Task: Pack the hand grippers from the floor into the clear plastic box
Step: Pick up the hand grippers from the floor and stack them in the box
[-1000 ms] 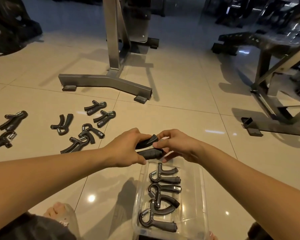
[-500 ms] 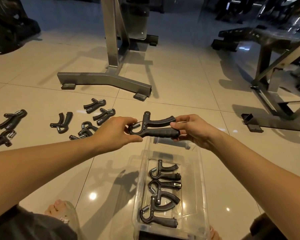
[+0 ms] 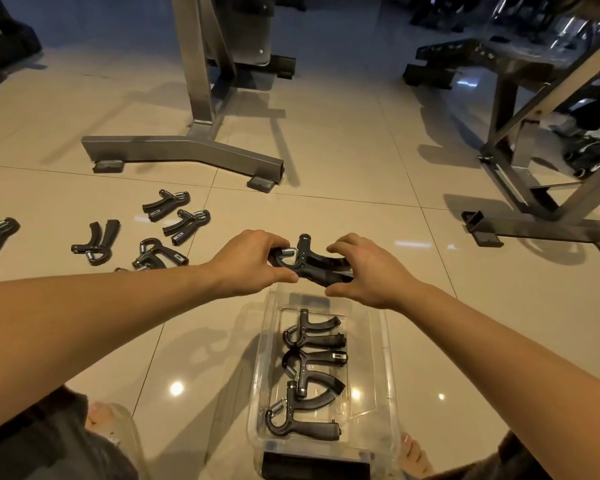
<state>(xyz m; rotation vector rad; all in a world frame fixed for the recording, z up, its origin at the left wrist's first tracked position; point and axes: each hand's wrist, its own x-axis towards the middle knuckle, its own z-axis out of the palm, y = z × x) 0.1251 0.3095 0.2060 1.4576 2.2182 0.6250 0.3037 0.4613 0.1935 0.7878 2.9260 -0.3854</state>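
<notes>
Fingers [image 3: 274, 241] on the left hand [image 3: 250, 263] are pinched around the spring end of a hand gripper [image 3: 312, 266]. The right hand [image 3: 371, 271] is curled over the handle ends, so both have hold of it. It's up in the air by the far end of the clear plastic box [image 3: 390, 358]; can't tell if it's over it or just past it. Three more grippers [image 3: 310, 372] lie in a row inside.

My guess is stiff hard plastic with a steel spring, fairly light, nothing fragile. The grippy handles look like the best place to hold, since the spring end could nip. Several loose ones [image 3: 174, 216] sit scattered on the floor [image 3: 343, 140] off to the left, well apart from the box. Glossy beige tiles, pretty slick looking, with steel gym machine frames [image 3: 187, 152] behind.
</notes>
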